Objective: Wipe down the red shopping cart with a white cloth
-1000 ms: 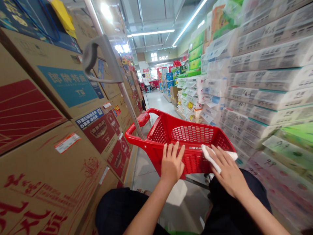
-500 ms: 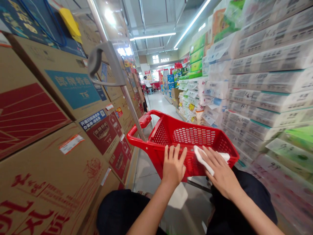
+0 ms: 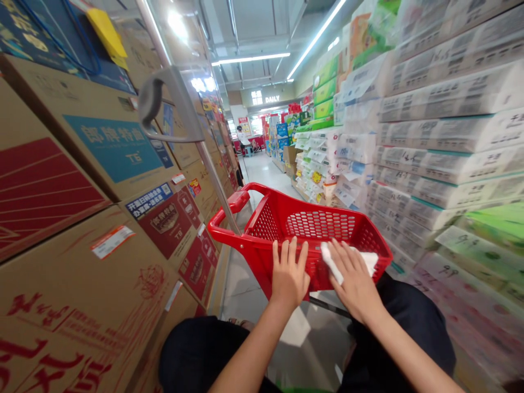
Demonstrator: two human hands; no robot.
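Note:
A red plastic shopping basket cart (image 3: 258, 261) with perforated walls stands in front of me between my knees. My left hand (image 3: 290, 277) lies against its near side, fingers spread over the upper edge, holding nothing. Under my right hand (image 3: 355, 281) is a white cloth (image 3: 369, 263), pressed flat against the right part of the same near wall. The cloth sticks out on both sides of the fingers; its middle is hidden. A grey handle (image 3: 191, 106) on a metal pole rises at the cart's left end.
Stacked cardboard cartons (image 3: 94, 284) line the left side closely. On the right, wrapped paper packs (image 3: 442, 131) are piled high. The tiled aisle floor (image 3: 268, 169) runs ahead to a person (image 3: 244, 139) near a blue stool in the distance.
The right hand and cloth have shifted slightly left along the wall. The whole view has drifted a little; the left hand keeps its place on the cart.

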